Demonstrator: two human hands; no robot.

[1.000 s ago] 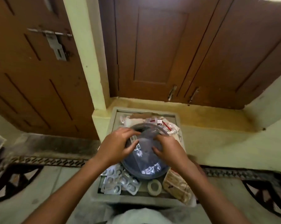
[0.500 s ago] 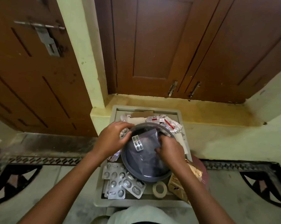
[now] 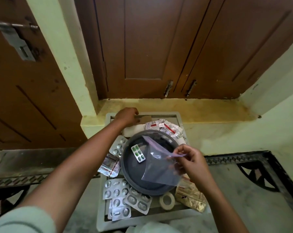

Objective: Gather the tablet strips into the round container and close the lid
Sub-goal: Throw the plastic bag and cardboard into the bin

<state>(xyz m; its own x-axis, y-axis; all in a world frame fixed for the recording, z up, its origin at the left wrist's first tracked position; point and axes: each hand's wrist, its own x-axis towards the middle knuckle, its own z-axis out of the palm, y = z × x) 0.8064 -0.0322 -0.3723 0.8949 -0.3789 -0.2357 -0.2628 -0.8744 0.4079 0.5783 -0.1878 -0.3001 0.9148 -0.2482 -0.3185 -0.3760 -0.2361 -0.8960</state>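
The round grey container (image 3: pixel 134 175) stands open in the middle of a grey tray (image 3: pixel 102 221). One strip of green tablets (image 3: pixel 138 153) lies inside it. My right hand (image 3: pixel 188 163) pinches the top of a clear zip bag (image 3: pixel 161 167) and holds it over the container's right side. My left hand (image 3: pixel 128 116) reaches to the tray's far left corner, fingers curled down on a brown card (image 3: pixel 145 117) there; what it holds is hidden. Silver tablet strips (image 3: pixel 116 189) lie on the tray to the left and front of the container. No lid is recognisable.
Red-and-white strips (image 3: pixel 164 127) are piled behind the container. A roll of white tape (image 3: pixel 167 201) and a gold packet (image 3: pixel 190 198) lie at the tray's front right. Brown wooden doors (image 3: pixel 159 47) and a yellow sill (image 3: pixel 184 110) stand beyond the tray.
My left hand left the container's rim and moved to the tray's far left corner. My right hand lifted the clear bag up and to the right. The green strip now lies bare in the container.
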